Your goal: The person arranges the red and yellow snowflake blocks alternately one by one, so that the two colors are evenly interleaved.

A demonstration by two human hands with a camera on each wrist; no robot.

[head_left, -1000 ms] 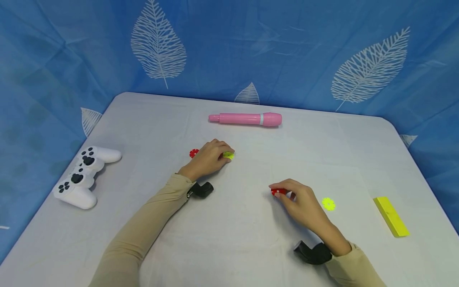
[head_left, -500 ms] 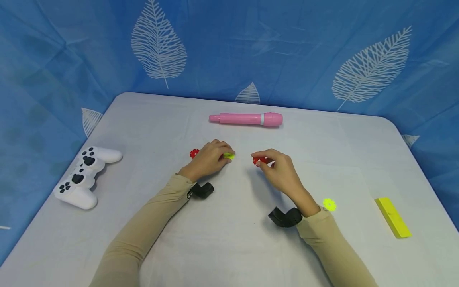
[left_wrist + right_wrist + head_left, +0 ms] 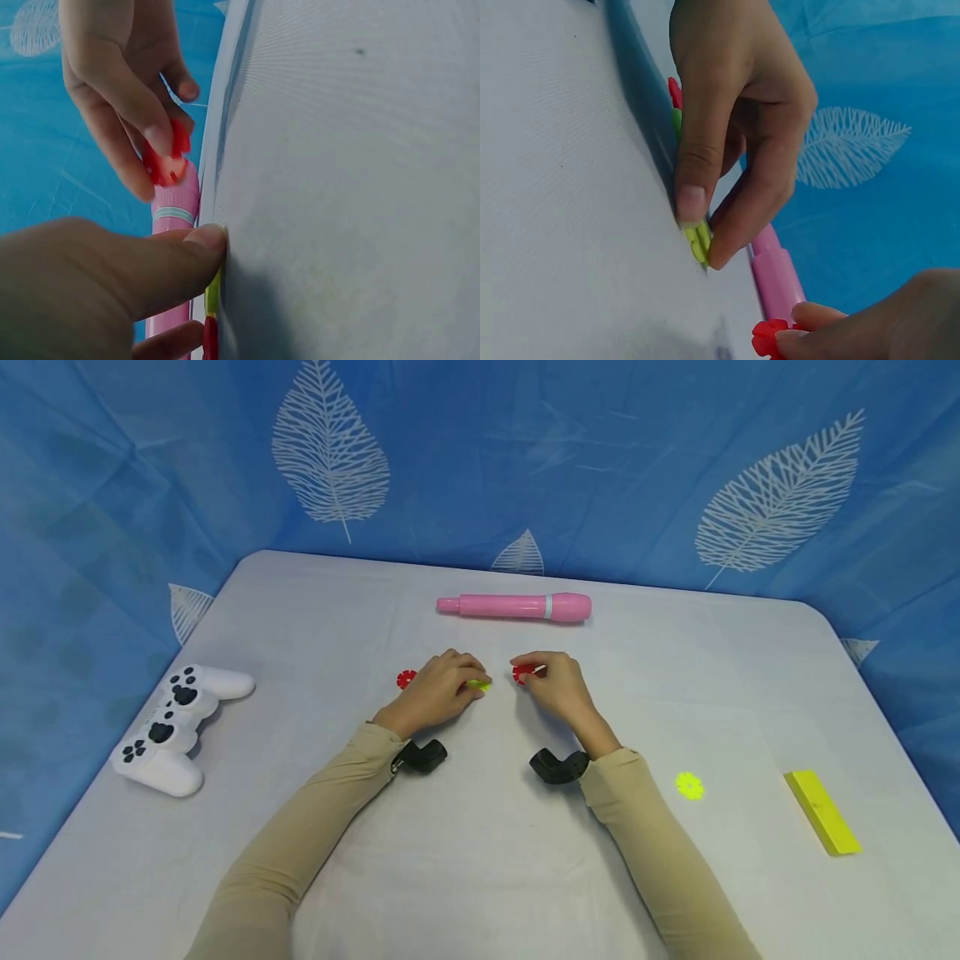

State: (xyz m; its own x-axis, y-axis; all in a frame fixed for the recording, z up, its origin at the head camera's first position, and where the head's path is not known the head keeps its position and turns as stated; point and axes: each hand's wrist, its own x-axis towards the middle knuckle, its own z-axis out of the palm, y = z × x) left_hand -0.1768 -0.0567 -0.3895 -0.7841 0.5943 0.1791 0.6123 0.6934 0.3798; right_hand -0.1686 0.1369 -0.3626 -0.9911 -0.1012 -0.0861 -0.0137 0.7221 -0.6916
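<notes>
My left hand (image 3: 438, 689) pinches a yellow notched flower-shaped disc (image 3: 483, 686) low over the white table. A red disc (image 3: 407, 679) shows on the other side of that hand. In the right wrist view a green piece (image 3: 676, 120) and a red one (image 3: 674, 90) sit in line with the yellow disc (image 3: 697, 244); the hand hides whether they are joined. My right hand (image 3: 558, 689) holds a red flower-shaped disc (image 3: 521, 674) between thumb and fingers. It hovers just right of the yellow disc, apart from it, above the tabletop in the left wrist view.
A pink microphone (image 3: 510, 607) lies beyond the hands. On the left rests a white game controller (image 3: 180, 727). A loose yellow flower disc (image 3: 689, 786) and a yellow block (image 3: 822, 812) lie to the right. Blue leaf-print cloth (image 3: 600, 468) hangs behind the table.
My right hand has carried the red disc left and away from me, from the right of the table to beside my left hand. The left hand has stayed in place on the yellow disc.
</notes>
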